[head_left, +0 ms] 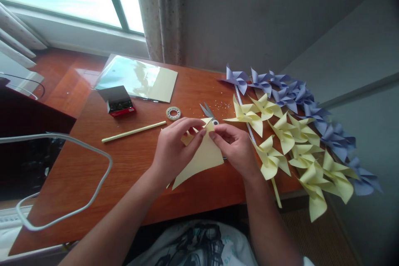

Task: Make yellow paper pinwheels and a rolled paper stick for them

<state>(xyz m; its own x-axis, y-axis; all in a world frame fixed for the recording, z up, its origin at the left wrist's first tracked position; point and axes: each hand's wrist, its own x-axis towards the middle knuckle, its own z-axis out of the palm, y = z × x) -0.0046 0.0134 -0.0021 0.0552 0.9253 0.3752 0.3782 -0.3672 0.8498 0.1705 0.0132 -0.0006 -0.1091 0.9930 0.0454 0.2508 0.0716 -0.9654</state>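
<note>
Both hands meet over the middle of the desk on a sheet of pale yellow paper [202, 158]. My left hand [177, 141] pinches the paper's upper part between thumb and fingers. Opposite it, my right hand [233, 145] grips the paper near the same upper corner with thumb and forefinger. The sheet hangs below the fingers, slightly curved, and its cuts are partly hidden. Just behind the paper lie scissors [207, 111], blades apart, their handles mostly covered. A roll of tape [173, 113] rests to the left of them.
A rolled yellow paper stick [134, 131] lies left on the desk [124, 183], near an open small box [121, 102] of dark pieces. Behind is a plastic sleeve with paper [140, 77]. Yellow pinwheels [269, 156] and purple pinwheels [285, 91] crowd the right. A white cable [107, 174] loops left.
</note>
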